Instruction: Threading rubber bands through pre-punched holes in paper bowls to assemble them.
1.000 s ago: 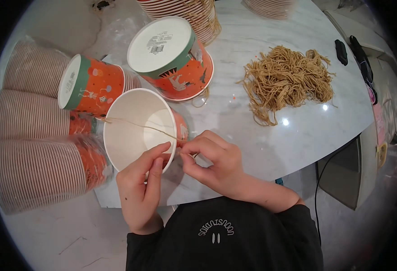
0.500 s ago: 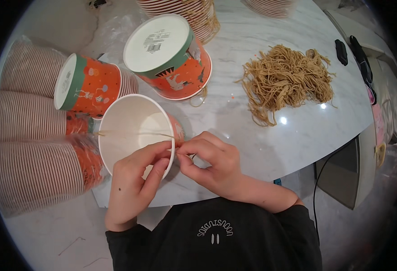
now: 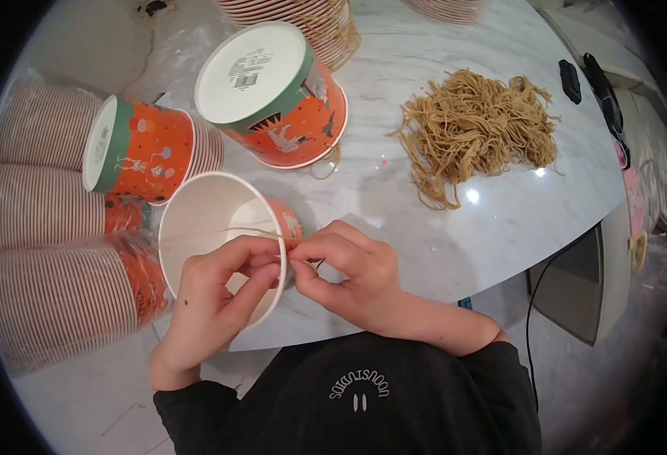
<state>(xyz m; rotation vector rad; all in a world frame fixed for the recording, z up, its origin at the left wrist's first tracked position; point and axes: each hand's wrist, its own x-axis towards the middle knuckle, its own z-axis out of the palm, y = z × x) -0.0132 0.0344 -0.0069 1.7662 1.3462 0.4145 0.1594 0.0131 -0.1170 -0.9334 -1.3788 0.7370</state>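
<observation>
A paper bucket (image 3: 185, 208), white inside and orange outside, lies tipped with its mouth toward me. A tan string (image 3: 251, 230) stretches across its opening to the right rim. My left hand (image 3: 223, 282) reaches into the mouth, thumb and fingers closed together just inside that rim; what they pinch is hidden. On the outer side of the same rim, my right hand (image 3: 352, 265) pinches, and a short bit of string shows between its thumb and forefinger. The fingertips of both hands nearly meet at the rim.
A pile of tan strings (image 3: 481, 129) lies on the marble table (image 3: 424, 250). Upside-down orange buckets (image 3: 254, 72) stand beyond my hands, near a tall bucket stack (image 3: 288, 11). Bagged bucket stacks (image 3: 53, 288) lie at the left. A black object (image 3: 569, 82) rests at the right edge.
The tipped bucket has shifted slightly left and nearer to me, and my left hand has moved left with it. The string across the opening now curves more. My right hand stays nearly in place.
</observation>
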